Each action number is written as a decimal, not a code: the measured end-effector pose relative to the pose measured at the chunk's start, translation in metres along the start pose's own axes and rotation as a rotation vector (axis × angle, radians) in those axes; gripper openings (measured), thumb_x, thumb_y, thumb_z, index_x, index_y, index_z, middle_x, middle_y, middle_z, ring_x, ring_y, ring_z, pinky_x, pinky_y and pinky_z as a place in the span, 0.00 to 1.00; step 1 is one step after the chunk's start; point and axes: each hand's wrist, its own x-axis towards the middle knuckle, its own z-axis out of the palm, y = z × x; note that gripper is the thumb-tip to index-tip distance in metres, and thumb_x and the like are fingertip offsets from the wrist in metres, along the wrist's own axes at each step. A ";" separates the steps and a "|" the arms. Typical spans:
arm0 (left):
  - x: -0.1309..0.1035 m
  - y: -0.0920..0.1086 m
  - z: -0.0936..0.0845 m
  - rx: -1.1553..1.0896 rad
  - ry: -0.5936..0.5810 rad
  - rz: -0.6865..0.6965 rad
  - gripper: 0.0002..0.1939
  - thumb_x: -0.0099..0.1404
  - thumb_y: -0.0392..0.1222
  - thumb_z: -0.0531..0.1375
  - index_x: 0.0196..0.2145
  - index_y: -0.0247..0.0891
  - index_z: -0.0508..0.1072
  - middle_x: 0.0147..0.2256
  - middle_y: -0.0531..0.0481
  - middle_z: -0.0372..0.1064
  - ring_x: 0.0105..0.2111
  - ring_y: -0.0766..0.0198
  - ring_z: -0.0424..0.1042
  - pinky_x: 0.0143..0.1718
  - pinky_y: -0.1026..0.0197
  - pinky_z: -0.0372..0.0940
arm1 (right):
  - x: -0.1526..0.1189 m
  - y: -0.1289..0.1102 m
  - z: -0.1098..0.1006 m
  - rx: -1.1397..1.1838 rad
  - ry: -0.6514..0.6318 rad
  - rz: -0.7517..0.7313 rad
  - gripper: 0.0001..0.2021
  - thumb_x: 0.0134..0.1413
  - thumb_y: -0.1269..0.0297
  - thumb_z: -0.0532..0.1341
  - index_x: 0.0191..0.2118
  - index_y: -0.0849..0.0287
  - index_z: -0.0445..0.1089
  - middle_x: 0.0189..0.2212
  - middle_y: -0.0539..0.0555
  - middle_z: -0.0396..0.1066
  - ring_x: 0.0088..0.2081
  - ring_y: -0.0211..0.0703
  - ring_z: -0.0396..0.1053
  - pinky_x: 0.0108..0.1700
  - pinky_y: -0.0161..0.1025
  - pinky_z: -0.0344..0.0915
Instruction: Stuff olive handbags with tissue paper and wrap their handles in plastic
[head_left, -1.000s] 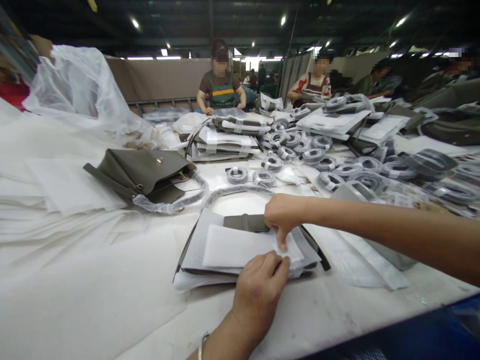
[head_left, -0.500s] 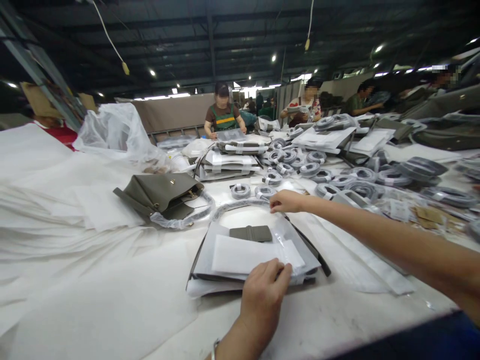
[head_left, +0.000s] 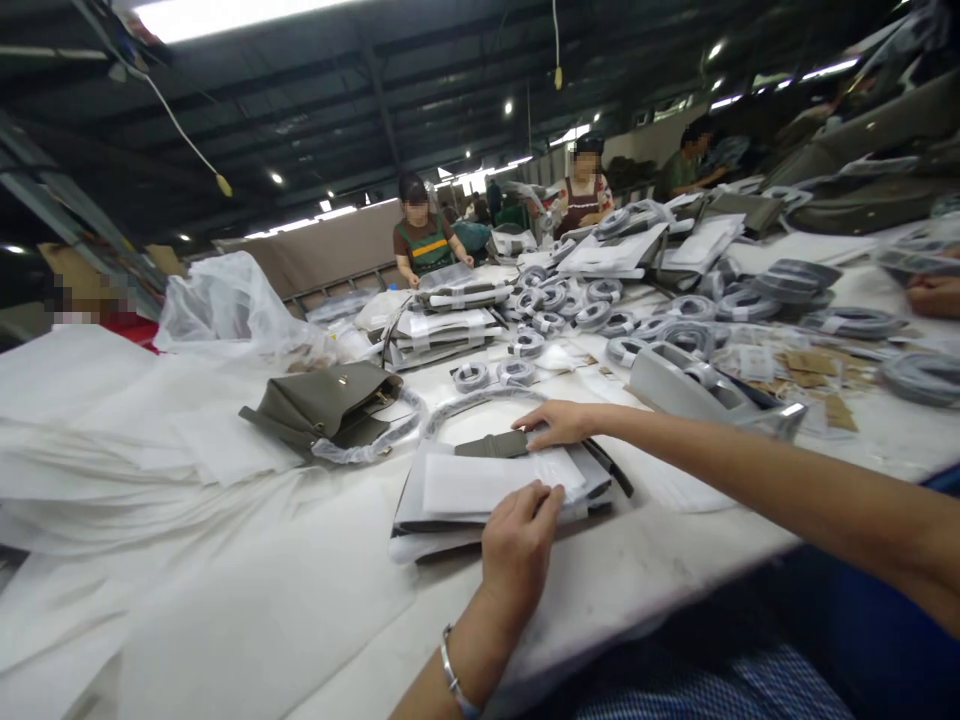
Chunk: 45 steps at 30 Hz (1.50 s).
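Note:
A dark olive handbag [head_left: 492, 445] lies flat on the table in front of me, wrapped in white sheeting. A white foam sheet [head_left: 472, 485] covers its middle, and its plastic-wrapped handle [head_left: 480, 398] loops away at the far side. My left hand [head_left: 519, 545] is at the bag's near edge, its fingers curled over the edge of the wrapped bag. Over the bag's far right part is my right hand [head_left: 556, 425], fingers apart, fingertips by the olive strap tab and clear plastic. Whether it presses on the bag is hard to tell.
Another olive bag [head_left: 326, 405] with a wrapped handle lies to the left, beside layered white sheets [head_left: 247, 580]. Beyond are stacked wrapped bags [head_left: 442, 325] and several coiled grey straps [head_left: 592, 315]. Co-workers sit across the table; another person's hand [head_left: 934, 295] shows at right.
My right hand has left the handle's right end, come nearer over the bag and opened its fingers. My left hand stays at the near edge. The camera view has shifted.

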 end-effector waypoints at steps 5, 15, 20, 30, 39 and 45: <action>0.000 0.002 -0.004 -0.001 -0.020 0.003 0.14 0.68 0.30 0.59 0.50 0.39 0.72 0.42 0.46 0.75 0.41 0.59 0.75 0.42 0.58 0.72 | -0.061 -0.024 0.025 -0.019 0.230 -0.059 0.19 0.67 0.56 0.54 0.56 0.57 0.73 0.56 0.59 0.73 0.58 0.54 0.68 0.62 0.50 0.59; -0.001 -0.001 -0.006 -0.020 -0.101 -0.003 0.11 0.67 0.31 0.59 0.47 0.38 0.71 0.46 0.46 0.75 0.43 0.58 0.75 0.45 0.57 0.72 | -0.106 -0.030 0.091 -0.368 0.473 -0.214 0.21 0.66 0.58 0.59 0.61 0.59 0.68 0.60 0.60 0.68 0.62 0.60 0.63 0.66 0.67 0.47; 0.000 0.002 -0.008 -0.026 -0.116 -0.008 0.09 0.68 0.33 0.58 0.45 0.40 0.72 0.45 0.47 0.75 0.43 0.58 0.75 0.45 0.56 0.72 | -0.101 -0.038 0.097 -0.559 0.598 -0.267 0.17 0.62 0.64 0.62 0.55 0.64 0.72 0.53 0.63 0.74 0.57 0.59 0.68 0.65 0.64 0.54; 0.002 -0.019 -0.032 0.018 -0.285 0.135 0.19 0.67 0.34 0.61 0.55 0.39 0.68 0.54 0.46 0.72 0.54 0.61 0.71 0.57 0.58 0.67 | -0.104 -0.027 0.111 -0.551 0.729 -0.383 0.18 0.61 0.73 0.61 0.56 0.66 0.69 0.53 0.63 0.75 0.55 0.56 0.71 0.61 0.60 0.61; -0.030 -0.094 -0.099 0.194 -0.425 0.153 0.35 0.64 0.36 0.66 0.65 0.40 0.58 0.64 0.41 0.61 0.63 0.49 0.62 0.63 0.42 0.61 | -0.109 -0.029 0.103 -0.539 0.718 -0.401 0.17 0.63 0.74 0.58 0.57 0.67 0.68 0.55 0.64 0.73 0.56 0.56 0.71 0.62 0.61 0.59; -0.058 -0.097 -0.081 0.237 -0.346 0.058 0.23 0.72 0.35 0.56 0.63 0.40 0.62 0.60 0.45 0.67 0.60 0.56 0.67 0.58 0.50 0.67 | -0.132 -0.074 0.125 -0.101 0.720 -0.325 0.14 0.66 0.71 0.53 0.51 0.57 0.73 0.50 0.59 0.76 0.51 0.50 0.73 0.55 0.50 0.68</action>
